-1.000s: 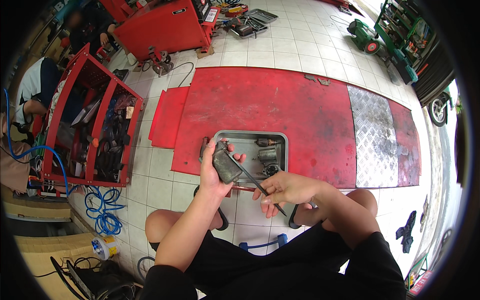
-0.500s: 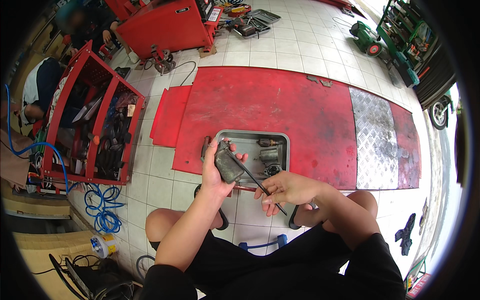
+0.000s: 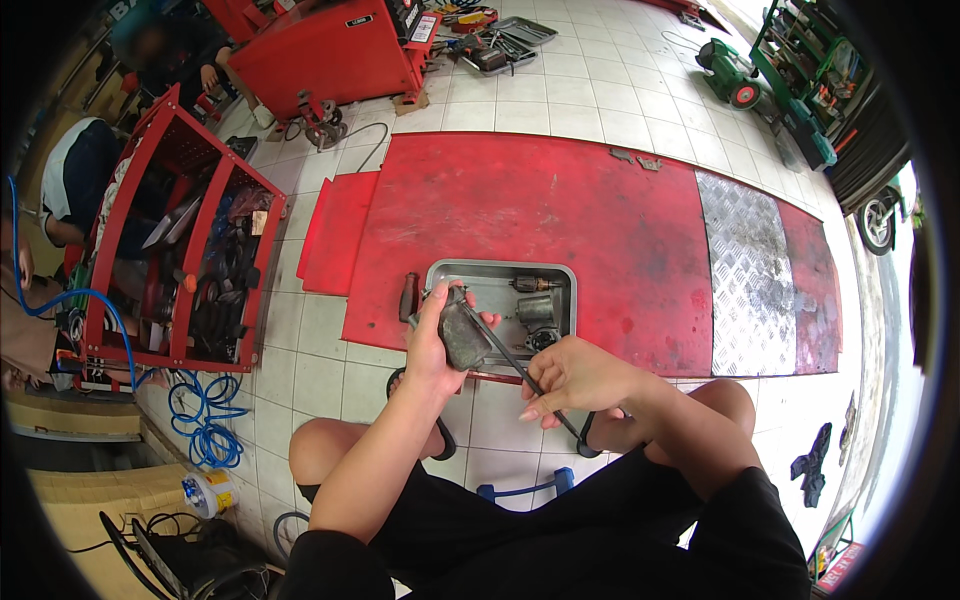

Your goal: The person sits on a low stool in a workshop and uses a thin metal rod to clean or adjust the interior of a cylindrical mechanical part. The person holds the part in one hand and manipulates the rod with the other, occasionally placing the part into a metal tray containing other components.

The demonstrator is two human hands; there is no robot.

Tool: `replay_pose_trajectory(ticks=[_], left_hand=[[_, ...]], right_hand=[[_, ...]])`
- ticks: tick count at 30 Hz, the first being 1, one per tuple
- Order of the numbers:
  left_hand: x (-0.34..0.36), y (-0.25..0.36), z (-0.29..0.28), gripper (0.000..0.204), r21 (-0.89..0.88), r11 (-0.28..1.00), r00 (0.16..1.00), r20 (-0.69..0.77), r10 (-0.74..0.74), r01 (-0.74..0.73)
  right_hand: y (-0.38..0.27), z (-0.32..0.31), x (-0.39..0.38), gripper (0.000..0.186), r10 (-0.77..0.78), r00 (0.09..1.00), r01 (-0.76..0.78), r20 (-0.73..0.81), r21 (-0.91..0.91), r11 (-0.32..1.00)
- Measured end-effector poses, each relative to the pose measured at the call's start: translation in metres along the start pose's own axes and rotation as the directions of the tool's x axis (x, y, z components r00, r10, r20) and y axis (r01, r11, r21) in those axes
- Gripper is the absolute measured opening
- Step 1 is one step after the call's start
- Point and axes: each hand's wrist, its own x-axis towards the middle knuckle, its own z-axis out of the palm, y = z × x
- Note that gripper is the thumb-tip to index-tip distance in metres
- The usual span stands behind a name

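Observation:
My left hand [image 3: 432,350] is closed around a grimy metal housing [image 3: 463,335]. A long dark rod [image 3: 507,354] runs diagonally from beside the housing down to the right. My right hand [image 3: 575,375] grips that rod with bent fingers, thumb across it. Beyond them, a grey metal tray [image 3: 571,295] on the red platform [image 3: 630,250] holds a cylindrical metal casing [image 3: 533,308], a small armature-like part [image 3: 536,283] and a dark end piece [image 3: 543,339]. A tool with a dark reddish handle [image 3: 409,292] lies at the tray's left side.
An open red cart [image 3: 177,250] stands left beside coiled blue hose [image 3: 205,430]; co-workers [image 3: 80,170] are behind it. A red cabinet [image 3: 330,55], scattered tools [image 3: 495,55], a green wheeled machine [image 3: 725,70] and a motorcycle wheel [image 3: 877,225] line the surroundings. A blue stool [image 3: 525,490] sits below me.
My left hand with the housing has shifted slightly right, and the rod has slid a little down-right. My right hand has moved slightly with it.

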Motion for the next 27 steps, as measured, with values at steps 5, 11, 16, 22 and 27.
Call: replay_pose_trajectory(ticks=[5,11,16,22,27], left_hand=[[0.004,-0.003,-0.006,0.033,-0.020,0.996,0.995,-0.045,-0.085,0.084],[0.002,-0.006,-0.006,0.035,-0.014,0.993,0.992,-0.044,-0.116,0.115],[0.003,-0.005,-0.005,0.034,-0.046,0.990,0.991,-0.012,-0.133,0.132],[0.001,-0.003,-0.006,0.036,-0.028,0.991,0.991,0.009,-0.132,0.132],[0.003,-0.001,-0.008,0.032,-0.089,0.980,0.984,0.037,-0.173,0.175]], right_hand=[[0.002,0.004,0.002,0.037,-0.076,0.996,0.086,-0.049,0.248,0.965],[0.015,0.005,0.012,0.040,-0.127,0.991,0.130,-0.032,0.367,0.921],[0.017,0.005,0.019,0.041,-0.121,0.993,0.116,0.013,0.196,0.974],[0.015,0.011,0.015,0.048,-0.126,0.985,0.043,0.117,0.542,0.839],[0.023,0.008,0.022,0.044,-0.146,0.986,0.108,0.078,0.369,0.923]])
